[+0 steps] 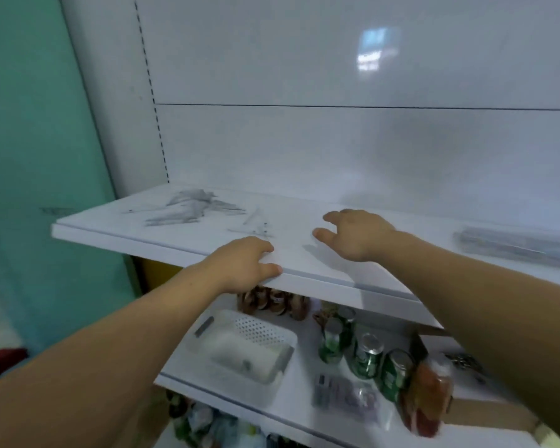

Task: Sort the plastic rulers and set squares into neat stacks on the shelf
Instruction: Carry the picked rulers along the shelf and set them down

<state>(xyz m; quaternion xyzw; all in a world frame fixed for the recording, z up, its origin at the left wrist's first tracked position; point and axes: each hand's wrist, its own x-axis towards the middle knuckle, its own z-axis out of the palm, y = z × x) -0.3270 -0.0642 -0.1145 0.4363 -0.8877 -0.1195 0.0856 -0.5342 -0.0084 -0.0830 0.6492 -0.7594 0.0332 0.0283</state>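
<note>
A heap of clear plastic rulers and set squares (191,208) lies jumbled at the back left of the white shelf (320,279). A few loose clear pieces (256,224) lie just right of the heap. A neat stack of clear rulers (514,245) sits at the shelf's right end. My left hand (243,263) rests on the shelf's front edge, fingers loosely curled, holding nothing. My right hand (353,232) hovers over the shelf's middle with spread fingers, empty. The picture is blurred.
On the lower shelf stand a white perforated basket (249,347), green cans (366,354), an orange bottle (429,392) and brown jars (272,300). A teal wall (29,156) borders the left. The white back panel (337,140) rises behind the shelf.
</note>
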